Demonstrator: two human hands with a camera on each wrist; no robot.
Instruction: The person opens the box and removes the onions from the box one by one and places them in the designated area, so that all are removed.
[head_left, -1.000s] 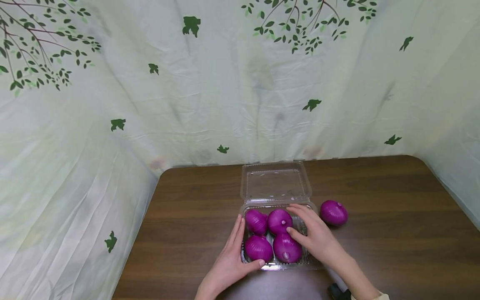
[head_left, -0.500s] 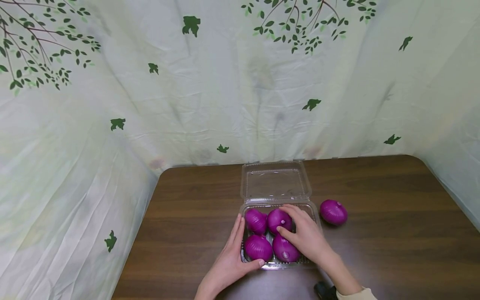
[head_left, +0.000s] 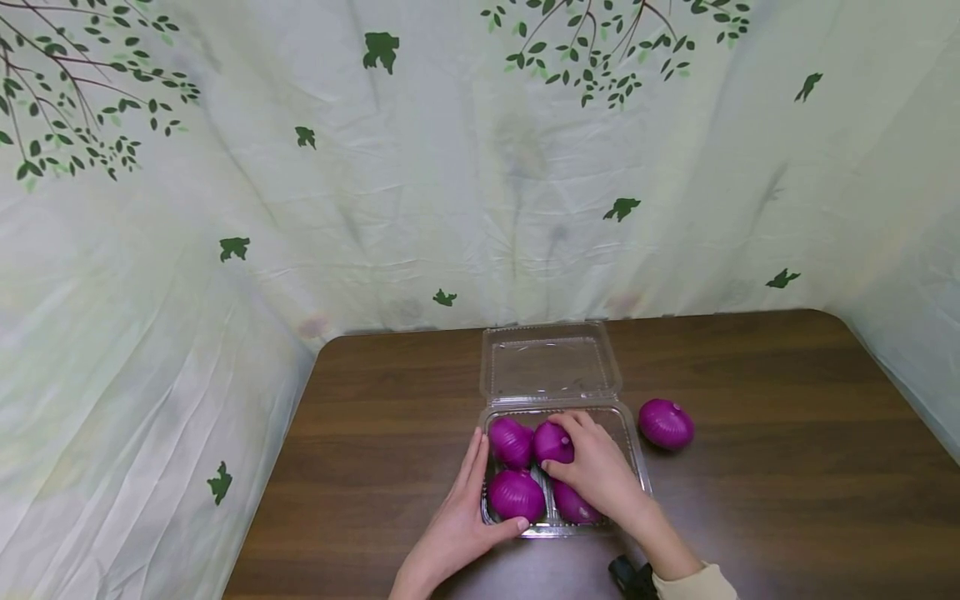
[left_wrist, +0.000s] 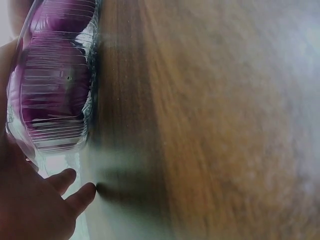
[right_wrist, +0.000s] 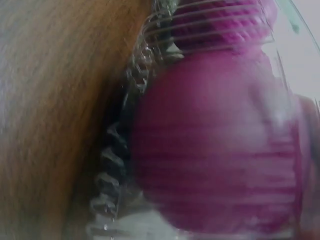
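A clear plastic clamshell container [head_left: 551, 530] stands on the table with its lid folded back. Inside sit red onions: a back left one [head_left: 512, 442], a front left one [head_left: 516, 495], a back right one [head_left: 553, 442] and a front right one [head_left: 574, 503]. My right hand [head_left: 600, 471] grips the back right onion with thumb and fingertips and partly covers the front right one. Straight fingers of my left hand [head_left: 467, 512] lie along the container's left wall, the thumb at its front rim. The right wrist view shows an onion [right_wrist: 215, 145] close up.
Another red onion [head_left: 666, 424] lies on the brown wooden table [head_left: 787, 467], right of the container. The transparent lid [head_left: 551, 362] reaches toward the table's back edge. A leaf-printed curtain [head_left: 450, 167] hangs behind the table.
My right hand has moved left, closing its fingers onto the back right onion and covering more of the front right one. My left hand stays in place.
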